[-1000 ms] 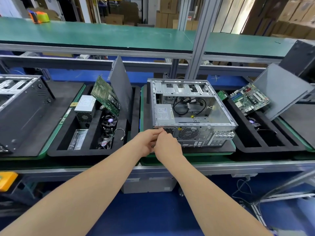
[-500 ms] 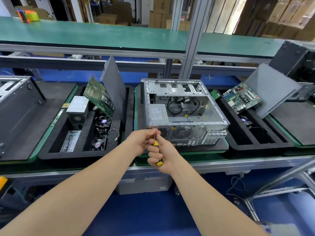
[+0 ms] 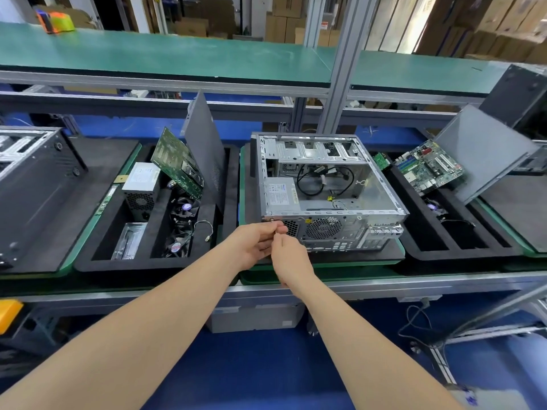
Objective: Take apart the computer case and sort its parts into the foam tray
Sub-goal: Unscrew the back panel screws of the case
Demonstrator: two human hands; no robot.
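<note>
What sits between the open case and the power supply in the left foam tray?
Head view: a tilted circuit board, cooling fans and a leaning grey side panel.

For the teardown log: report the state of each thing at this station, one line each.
computer case: open, lying on its side.
power supply: still mounted inside the case.
cables: loose inside the case.
screwdriver: shaft at the case's rear corner, gripped by the right hand.
left hand: at the shaft's tip, hold unclear.
left foam tray: partly filled with parts.

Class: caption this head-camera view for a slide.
Left hand and right hand hold a thin tool at the rear corner of the open computer case, foam trays alongside.
</note>
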